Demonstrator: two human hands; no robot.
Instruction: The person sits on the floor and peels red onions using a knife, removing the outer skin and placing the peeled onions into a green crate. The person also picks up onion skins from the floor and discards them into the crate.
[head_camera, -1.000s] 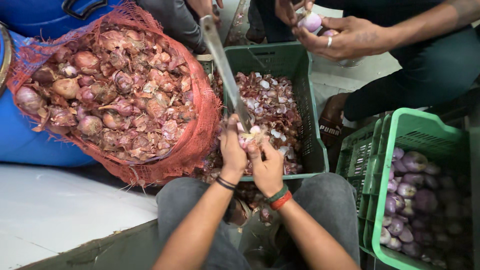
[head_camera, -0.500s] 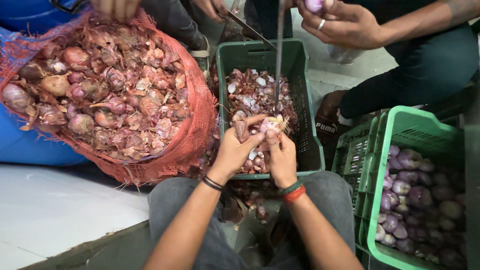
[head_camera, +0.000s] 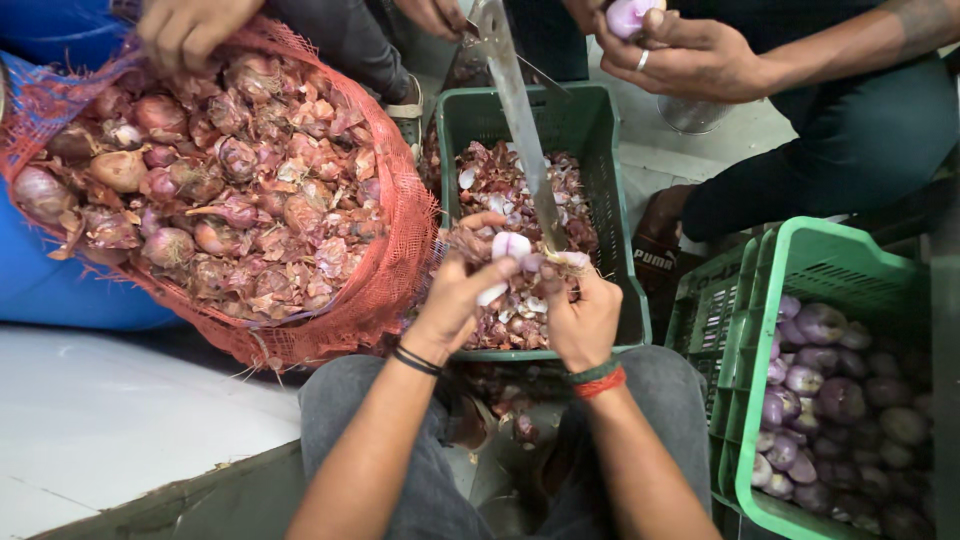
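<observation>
**Over the dark green peel crate: both hands on one onion at a fixed blade**

Above the near rim of the dark green slotted plastic crate (head_camera: 608, 180), heaped with papery pink and white onion skins: left hand (head_camera: 462, 296) clasped around a small, partly peeled pale pink onion (head_camera: 511, 246), thumb and fingers pinching it from the left. Right hand (head_camera: 583, 318) closed against the same onion from the right, fingertips touching its root end with pale stringy roots showing. Onion pressed up to the lower end of a long, upright, slightly tilted steel blade (head_camera: 522, 120), rising out of the crate towards the top edge of the view. Black bands on the left wrist, green and red bands on the right.

Left of the crate, touching it: a bulging orange-red mesh sack (head_camera: 395, 270) full of unpeeled, dry-skinned red onions, leaning on a blue plastic drum (head_camera: 60, 295). At the sack's top edge, another person's hand (head_camera: 190, 28). Beyond the blade, a second co-worker's ringed hand (head_camera: 690, 62) gripping a peeled purple onion. Right of the knees, a bright green plastic crate (head_camera: 790, 250) holding peeled, glossy purple onions. Below, grey trousers and a white tiled floor (head_camera: 100, 420).
</observation>
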